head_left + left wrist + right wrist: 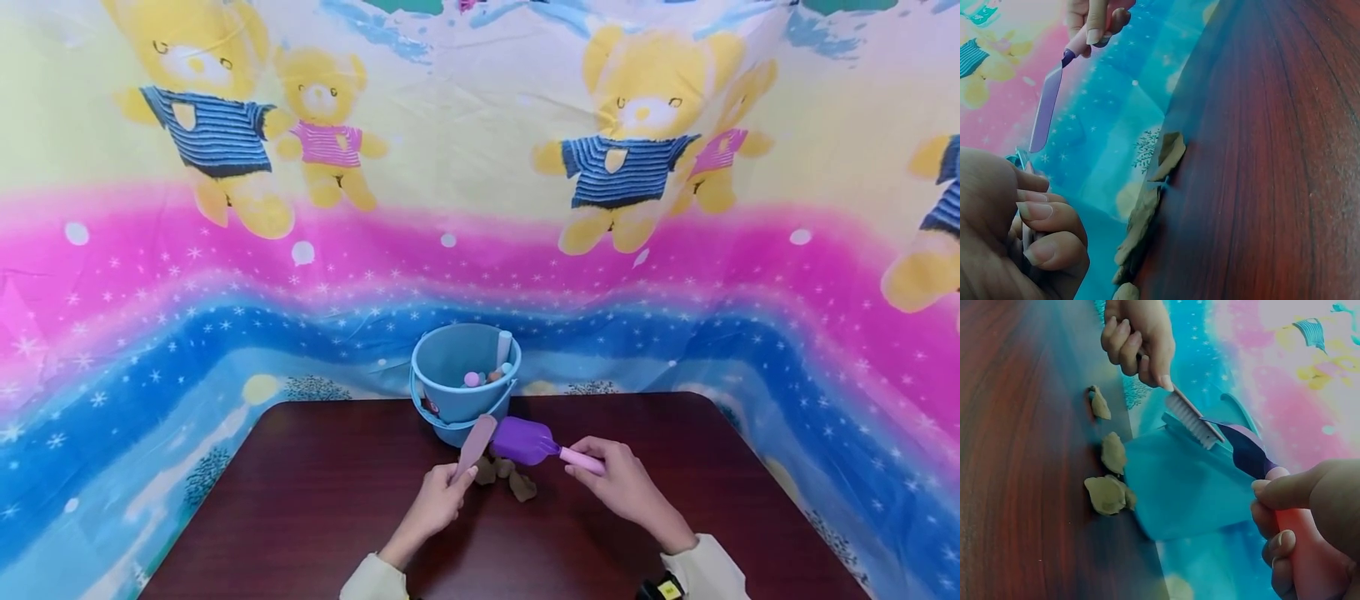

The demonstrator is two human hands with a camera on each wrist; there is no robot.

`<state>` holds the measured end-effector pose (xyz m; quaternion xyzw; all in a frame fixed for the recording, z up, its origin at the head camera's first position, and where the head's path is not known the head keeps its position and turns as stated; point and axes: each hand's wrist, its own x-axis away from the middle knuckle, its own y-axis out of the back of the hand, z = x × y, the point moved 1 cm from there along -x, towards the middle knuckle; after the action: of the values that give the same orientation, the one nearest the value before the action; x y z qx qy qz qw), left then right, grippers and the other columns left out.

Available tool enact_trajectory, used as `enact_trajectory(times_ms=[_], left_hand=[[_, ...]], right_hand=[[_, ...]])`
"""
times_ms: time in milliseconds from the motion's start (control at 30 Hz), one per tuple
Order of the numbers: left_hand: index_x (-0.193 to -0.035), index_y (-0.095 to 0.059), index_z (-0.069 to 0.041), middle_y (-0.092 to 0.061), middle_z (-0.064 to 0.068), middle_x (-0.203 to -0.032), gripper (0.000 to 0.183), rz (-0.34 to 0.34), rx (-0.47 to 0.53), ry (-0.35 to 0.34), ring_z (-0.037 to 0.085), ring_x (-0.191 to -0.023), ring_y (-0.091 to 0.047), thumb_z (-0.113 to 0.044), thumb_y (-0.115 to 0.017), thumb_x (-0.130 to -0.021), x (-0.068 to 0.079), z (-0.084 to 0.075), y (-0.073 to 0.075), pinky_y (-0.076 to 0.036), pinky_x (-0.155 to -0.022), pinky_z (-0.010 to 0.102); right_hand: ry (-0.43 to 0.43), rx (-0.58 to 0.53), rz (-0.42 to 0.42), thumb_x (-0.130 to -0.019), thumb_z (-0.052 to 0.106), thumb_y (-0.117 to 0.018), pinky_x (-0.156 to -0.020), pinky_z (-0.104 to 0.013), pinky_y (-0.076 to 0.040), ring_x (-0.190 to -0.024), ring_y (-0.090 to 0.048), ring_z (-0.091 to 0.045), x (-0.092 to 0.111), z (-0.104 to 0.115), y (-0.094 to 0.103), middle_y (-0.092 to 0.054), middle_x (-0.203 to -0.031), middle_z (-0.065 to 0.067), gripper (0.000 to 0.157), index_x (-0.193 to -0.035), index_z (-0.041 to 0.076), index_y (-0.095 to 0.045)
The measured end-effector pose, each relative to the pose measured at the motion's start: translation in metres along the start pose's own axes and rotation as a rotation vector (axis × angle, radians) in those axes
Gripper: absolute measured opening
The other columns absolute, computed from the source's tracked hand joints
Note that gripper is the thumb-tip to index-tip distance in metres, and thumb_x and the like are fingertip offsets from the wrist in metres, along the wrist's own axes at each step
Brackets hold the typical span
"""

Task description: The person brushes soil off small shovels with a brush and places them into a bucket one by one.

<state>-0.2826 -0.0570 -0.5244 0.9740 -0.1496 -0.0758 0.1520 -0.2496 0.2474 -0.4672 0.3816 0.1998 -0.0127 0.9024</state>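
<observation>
My left hand (438, 498) grips a small pinkish brush (476, 443) by its handle; the right wrist view shows the white bristles (1191, 422) facing down. In my right hand (618, 477) is a toy shovel with a purple blade (525, 441) and a pink handle (582, 461). Brush tip and blade lie close together above the table, and whether they touch I cannot tell. Beneath them, several tan, irregular lumps (1113, 453) sit on the wood. Just behind stands a blue bucket (450, 408) with its handle hanging down the front.
Inside the bucket are a pink ball (472, 379), a light blue stick (504, 348) and other small items. The dark wooden table (322, 492) ends just behind the bucket. A bear-printed cloth (465, 167) hangs around its back and sides.
</observation>
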Motion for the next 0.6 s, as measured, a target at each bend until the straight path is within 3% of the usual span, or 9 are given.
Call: enact_trajectory(times_ms=[333, 600], left_hand=[[-0.089, -0.057, 0.0, -0.042, -0.004, -0.057, 0.039, 0.02, 0.053, 0.005, 0.007, -0.043, -0.037, -0.035, -0.057, -0.105, 0.006, -0.005, 0.005, -0.034, -0.044, 0.021], [-0.085, -0.055, -0.006, -0.039, -0.005, -0.056, 0.038, 0.053, 0.112, -0.026, 0.007, -0.043, -0.036, -0.038, -0.056, -0.105, 0.011, -0.021, 0.001, -0.033, -0.043, 0.02]], right_hand=[[-0.005, -0.046, -0.01, -0.085, 0.014, -0.083, -0.058, -0.025, -0.044, -0.064, -0.053, -0.008, -0.004, 0.004, 0.007, -0.068, -0.082, 0.008, 0.019, -0.1, 0.019, -0.073], [-0.014, -0.031, 0.008, -0.085, 0.014, -0.083, -0.062, -0.025, -0.045, -0.067, -0.055, -0.008, -0.004, 0.006, 0.001, -0.068, -0.083, 0.009, 0.017, -0.098, 0.02, -0.073]])
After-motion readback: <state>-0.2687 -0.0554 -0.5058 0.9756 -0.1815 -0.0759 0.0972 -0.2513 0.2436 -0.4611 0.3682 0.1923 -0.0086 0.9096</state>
